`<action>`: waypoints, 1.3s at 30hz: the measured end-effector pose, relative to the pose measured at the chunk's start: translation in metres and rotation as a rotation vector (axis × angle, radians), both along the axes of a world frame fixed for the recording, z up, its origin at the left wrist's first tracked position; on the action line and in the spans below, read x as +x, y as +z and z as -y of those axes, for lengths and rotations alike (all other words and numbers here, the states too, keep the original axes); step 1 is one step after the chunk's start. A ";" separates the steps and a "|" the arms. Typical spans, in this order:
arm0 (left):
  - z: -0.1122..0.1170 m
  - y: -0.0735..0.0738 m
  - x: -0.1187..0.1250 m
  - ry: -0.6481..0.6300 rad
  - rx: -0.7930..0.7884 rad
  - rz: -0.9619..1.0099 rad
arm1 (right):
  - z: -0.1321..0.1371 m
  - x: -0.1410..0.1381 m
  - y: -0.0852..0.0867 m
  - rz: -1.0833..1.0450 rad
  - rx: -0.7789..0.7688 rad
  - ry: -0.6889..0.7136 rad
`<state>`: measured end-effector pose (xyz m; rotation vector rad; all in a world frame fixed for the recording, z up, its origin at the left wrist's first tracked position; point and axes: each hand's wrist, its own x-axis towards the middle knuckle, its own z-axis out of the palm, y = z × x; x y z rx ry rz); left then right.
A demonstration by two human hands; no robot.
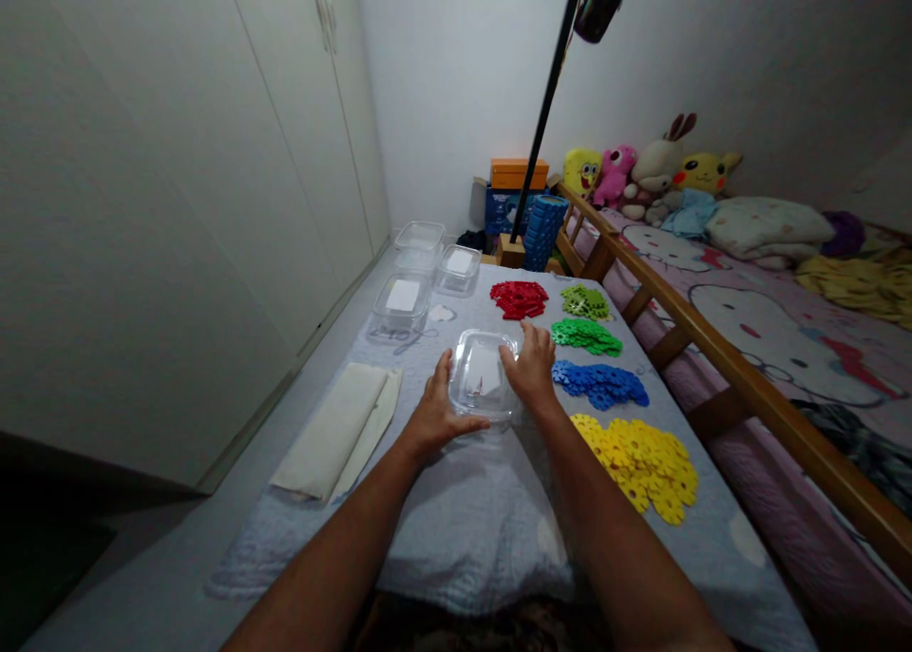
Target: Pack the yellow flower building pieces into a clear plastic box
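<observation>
A clear plastic food container (484, 376) stands between my two hands on the cloth-covered table. My left hand (436, 412) grips its left side, the thumb lying along the near edge. From the right, my right hand (531, 367) holds it with the thumb at the rim and the fingers around the far right corner. Close to the right hand are piles of flower-shaped plastic discs: blue discs (599, 384), green discs (587, 336), light green discs (584, 302) and yellow discs (641, 462). Red plastic pieces (519, 299) are heaped beyond the container.
Three more clear containers, a near one (402, 297), a small one (458, 264) and a far one (420, 238), stand at the back left. A folded cream cloth bag (334, 433) lies at left. A wooden bed rail (662, 310) borders the right; a black pole (548, 101) rises behind.
</observation>
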<state>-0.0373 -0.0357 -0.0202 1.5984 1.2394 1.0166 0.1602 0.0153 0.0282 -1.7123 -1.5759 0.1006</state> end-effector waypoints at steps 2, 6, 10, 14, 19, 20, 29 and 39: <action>0.001 0.001 -0.003 -0.054 -0.004 0.007 | 0.020 -0.004 0.012 0.134 0.012 0.171; 0.002 0.002 -0.006 -0.122 0.008 0.009 | 0.056 -0.008 0.019 0.307 -0.066 0.584; -0.001 -0.003 -0.006 -0.117 0.015 0.046 | 0.069 -0.002 0.011 0.337 -0.053 0.675; -0.002 -0.003 -0.006 -0.094 0.000 0.013 | 0.071 0.000 0.004 0.372 -0.010 0.682; 0.002 0.005 -0.007 -0.045 0.017 -0.070 | 0.078 -0.005 -0.001 0.415 0.061 0.661; 0.002 0.006 -0.006 -0.041 0.023 -0.078 | 0.079 -0.006 -0.002 0.413 0.072 0.663; 0.004 0.007 -0.005 -0.032 0.061 -0.118 | 0.083 -0.007 -0.007 0.407 0.116 0.685; 0.003 0.003 -0.006 -0.033 0.060 -0.141 | 0.084 -0.007 -0.007 0.419 0.122 0.694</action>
